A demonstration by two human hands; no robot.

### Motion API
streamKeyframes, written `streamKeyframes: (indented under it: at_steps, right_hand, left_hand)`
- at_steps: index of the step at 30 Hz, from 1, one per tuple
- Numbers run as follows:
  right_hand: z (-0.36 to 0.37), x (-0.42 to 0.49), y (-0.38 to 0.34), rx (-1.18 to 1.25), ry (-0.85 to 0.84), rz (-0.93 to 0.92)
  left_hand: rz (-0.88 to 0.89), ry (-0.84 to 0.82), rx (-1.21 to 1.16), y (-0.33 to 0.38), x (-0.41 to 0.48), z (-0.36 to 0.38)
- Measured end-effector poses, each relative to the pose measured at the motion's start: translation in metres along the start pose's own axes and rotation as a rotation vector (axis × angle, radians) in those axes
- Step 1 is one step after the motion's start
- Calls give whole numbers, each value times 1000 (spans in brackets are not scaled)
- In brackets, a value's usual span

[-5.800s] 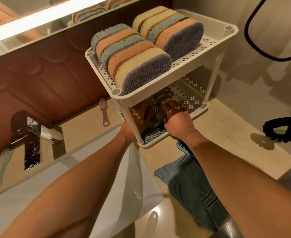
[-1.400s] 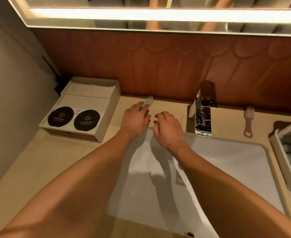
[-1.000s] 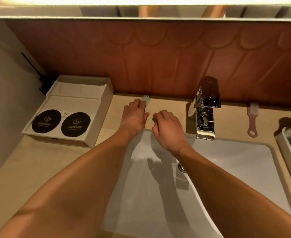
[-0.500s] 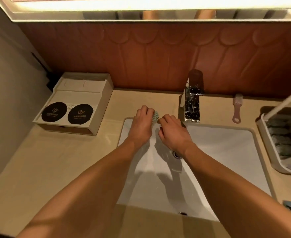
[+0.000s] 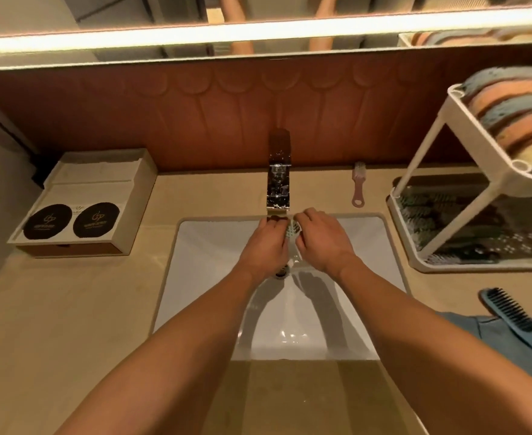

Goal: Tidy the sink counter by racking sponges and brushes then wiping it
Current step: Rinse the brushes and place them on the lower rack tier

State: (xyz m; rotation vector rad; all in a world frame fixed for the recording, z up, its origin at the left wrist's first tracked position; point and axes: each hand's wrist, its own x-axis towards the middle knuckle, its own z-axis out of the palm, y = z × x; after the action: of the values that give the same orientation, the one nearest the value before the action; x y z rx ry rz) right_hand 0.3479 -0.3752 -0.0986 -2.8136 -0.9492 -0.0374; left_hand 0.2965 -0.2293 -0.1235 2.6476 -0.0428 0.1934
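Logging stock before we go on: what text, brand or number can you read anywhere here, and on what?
Left black disc on the box: pale logo and a line of print, too blurred to read.
Right black disc: same logo and print, unreadable.
Small print between the discs: too small to read.
Nothing else shows text.

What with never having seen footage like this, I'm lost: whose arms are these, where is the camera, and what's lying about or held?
No machine here: these are a person's bare arms, filmed by one camera on their head, looking down. The left hand and right hand together grip a small green brush over the white sink, below the faucet; only its bristle head shows. On the counter lie a pink brush, a box at left, and a blue brush on a blue cloth. The white rack at right carries sponges above, brushes below.
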Motion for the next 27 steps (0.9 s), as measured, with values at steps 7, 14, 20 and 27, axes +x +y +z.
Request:
streamKeyframes:
  at_steps: [7, 14, 20, 27]
  right_hand:
    - [-3, 16, 52, 37, 26, 183]
    - [8, 38, 102, -12, -163, 304]
    - [15, 40, 109, -41, -85, 328]
    - [17, 32, 110, -39, 2, 360]
  left_hand:
    - [-49, -35, 38, 35, 49, 29]
    - [-58, -58, 150, 49, 89, 54]
    - [-82, -51, 145, 43, 109, 57]
    - [-53, -81, 108, 51, 109, 62]
